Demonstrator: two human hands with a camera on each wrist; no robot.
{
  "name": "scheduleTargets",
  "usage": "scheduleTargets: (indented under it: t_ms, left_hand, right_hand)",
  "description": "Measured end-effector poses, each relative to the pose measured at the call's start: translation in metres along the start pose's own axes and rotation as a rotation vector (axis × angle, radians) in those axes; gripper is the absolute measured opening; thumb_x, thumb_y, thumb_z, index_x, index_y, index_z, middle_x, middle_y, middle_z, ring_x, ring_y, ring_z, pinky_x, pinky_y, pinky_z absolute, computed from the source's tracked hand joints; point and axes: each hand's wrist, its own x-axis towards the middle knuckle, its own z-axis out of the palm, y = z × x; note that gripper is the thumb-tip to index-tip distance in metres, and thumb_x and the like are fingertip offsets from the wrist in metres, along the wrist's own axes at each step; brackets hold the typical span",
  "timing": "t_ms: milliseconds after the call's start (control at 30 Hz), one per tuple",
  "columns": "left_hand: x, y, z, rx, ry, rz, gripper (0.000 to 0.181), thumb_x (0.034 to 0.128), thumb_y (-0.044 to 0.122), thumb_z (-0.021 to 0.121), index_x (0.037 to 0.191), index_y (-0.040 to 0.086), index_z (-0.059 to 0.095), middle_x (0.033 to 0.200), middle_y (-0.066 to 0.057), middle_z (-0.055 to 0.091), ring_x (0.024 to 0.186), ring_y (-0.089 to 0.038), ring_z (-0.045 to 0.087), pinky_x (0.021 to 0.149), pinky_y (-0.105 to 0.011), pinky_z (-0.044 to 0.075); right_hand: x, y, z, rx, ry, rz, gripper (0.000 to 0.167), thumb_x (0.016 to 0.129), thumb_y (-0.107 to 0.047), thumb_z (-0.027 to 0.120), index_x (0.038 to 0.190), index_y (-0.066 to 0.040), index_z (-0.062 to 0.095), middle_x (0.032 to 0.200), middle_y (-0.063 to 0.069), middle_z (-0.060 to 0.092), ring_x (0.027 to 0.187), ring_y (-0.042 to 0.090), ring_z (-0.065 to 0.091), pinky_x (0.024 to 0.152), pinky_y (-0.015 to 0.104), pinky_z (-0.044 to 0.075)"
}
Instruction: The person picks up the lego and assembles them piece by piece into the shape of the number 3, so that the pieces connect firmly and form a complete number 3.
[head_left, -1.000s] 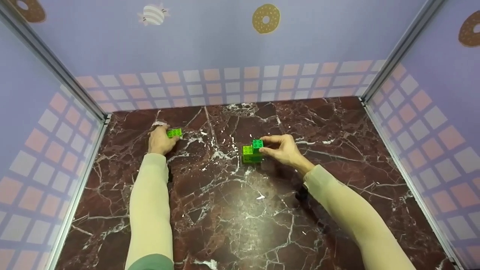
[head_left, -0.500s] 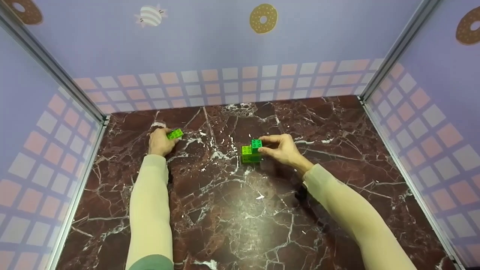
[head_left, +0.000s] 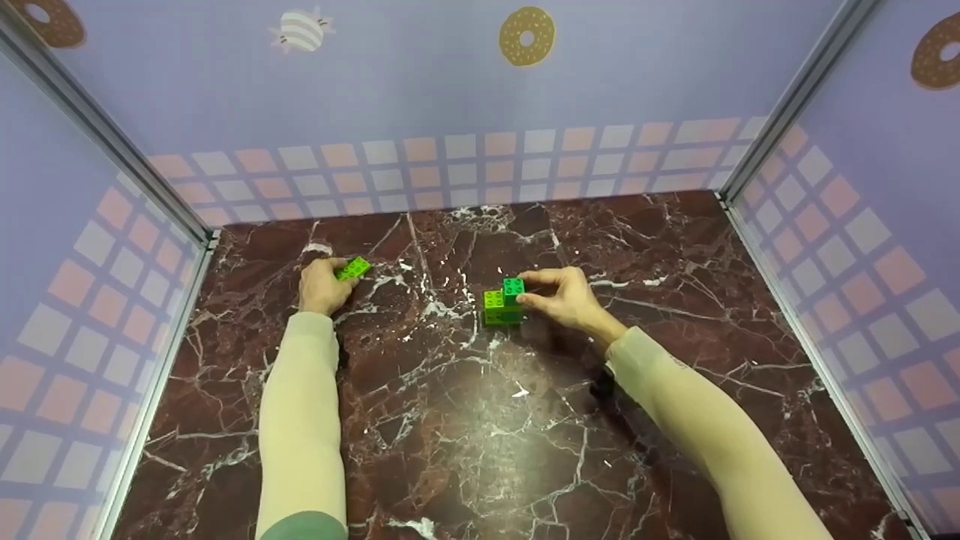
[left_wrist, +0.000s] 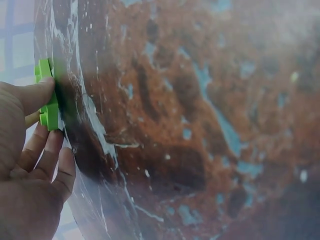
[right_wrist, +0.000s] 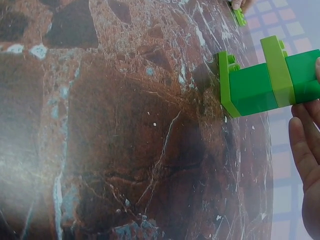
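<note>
My left hand (head_left: 322,285) pinches a flat lime-green toy building brick (head_left: 355,268) at the left of the marble surface. In the left wrist view the thumb lies across that brick (left_wrist: 50,112), and the other fingers are partly behind it. My right hand (head_left: 564,298) grips the dark green top brick (head_left: 514,286) of a small stack between thumb and fingers. Seen in the right wrist view, the stack has a flat lime brick (right_wrist: 224,82) at the base, a dark green brick (right_wrist: 251,90), another flat lime brick (right_wrist: 277,70) and the dark green top one.
The reddish-brown marble surface (head_left: 450,390) is bounded by a patterned purple back wall (head_left: 420,90) and two side walls. Metal strips (head_left: 787,97) run along the corners. The stack stands right of centre, a forearm's width or more from the left hand.
The flat lime brick in my left hand has turned, its right end swinging away towards the back wall. My right hand stays at the stack.
</note>
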Motion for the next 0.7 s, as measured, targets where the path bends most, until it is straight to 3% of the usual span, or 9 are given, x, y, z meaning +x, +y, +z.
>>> scheduleTargets:
  t_ms: [233,467,700]
  left_hand:
    - [-0.006,0.003,0.002,-0.039,0.028,0.004,0.05,0.1031,0.024,0.079,0.148,0.003,0.072,0.151,-0.024,0.072,0.142,-0.047,0.064,0.125,-0.062,0.049]
    - [-0.012,0.008,0.003,-0.105,0.056,0.026,0.049,0.1004,0.022,0.082,0.144,0.002,0.074,0.144,-0.024,0.076,0.132,-0.045,0.069,0.119,-0.06,0.052]
    - [-0.016,0.011,0.003,-0.125,0.085,0.052,0.047,0.0963,0.023,0.085,0.138,0.004,0.078,0.135,-0.023,0.08,0.123,-0.042,0.073,0.112,-0.057,0.054]
  right_hand:
    - [-0.002,0.002,0.001,-0.02,0.009,0.005,0.04,0.09,-0.007,0.093,0.128,0.001,0.083,0.124,0.024,0.083,0.109,0.047,0.083,0.095,0.043,0.069]
    - [-0.003,-0.001,0.0,-0.027,0.01,0.019,0.04,0.09,-0.007,0.093,0.128,0.001,0.083,0.125,0.024,0.083,0.111,0.049,0.082,0.1,0.057,0.067]
    - [-0.002,-0.002,0.0,-0.043,0.007,0.007,0.039,0.091,-0.008,0.092,0.128,-0.001,0.083,0.125,0.023,0.083,0.111,0.046,0.082,0.101,0.057,0.067]
